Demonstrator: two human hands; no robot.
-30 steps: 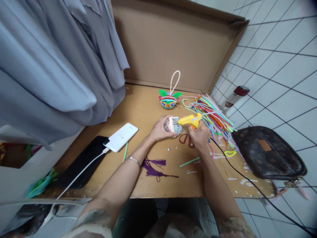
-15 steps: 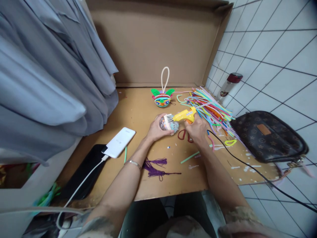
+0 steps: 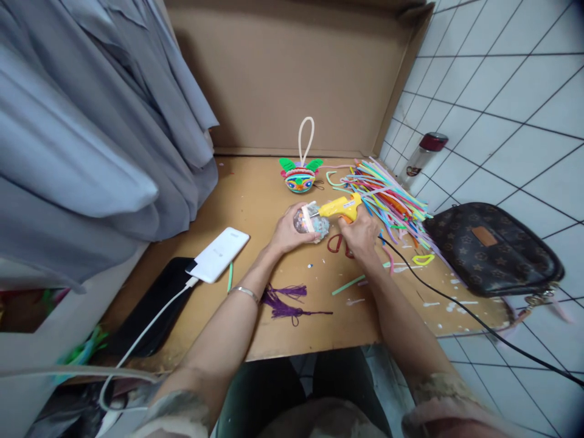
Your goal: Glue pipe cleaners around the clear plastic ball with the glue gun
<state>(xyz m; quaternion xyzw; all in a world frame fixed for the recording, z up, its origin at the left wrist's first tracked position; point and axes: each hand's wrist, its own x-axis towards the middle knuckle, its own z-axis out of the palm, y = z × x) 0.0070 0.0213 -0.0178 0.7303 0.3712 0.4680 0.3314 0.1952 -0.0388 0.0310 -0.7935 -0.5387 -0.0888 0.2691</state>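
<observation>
My left hand (image 3: 288, 230) is closed around a small rounded ball (image 3: 322, 227) with a pale band across it and a bluish-grey side. In my right hand (image 3: 360, 231) is a yellow glue gun (image 3: 340, 207), its nozzle pointing left at the upper part of the ball. Nozzle and ball look to be touching or nearly so. Red-handled scissors (image 3: 334, 243) lie on the table beneath the glue gun, partly covered by my right hand. Purple tassels (image 3: 287, 307) lie near my left forearm. Behind the ball sits a colourful animal-head ornament (image 3: 299, 181) with green ears and a white loop.
Coloured pipe cleaners (image 3: 387, 194) are heaped at the back right, near a red-lidded bottle (image 3: 426, 155). A brown patterned bag (image 3: 495, 249) lies at right, with a black cord (image 3: 456, 301) running past. A white power bank (image 3: 221, 254) overlaps a black phone (image 3: 157, 313) at left.
The glue gun's nozzle has shifted slightly along the top of the ball, which has turned a little in my left hand. The whole view has tilted slightly.
</observation>
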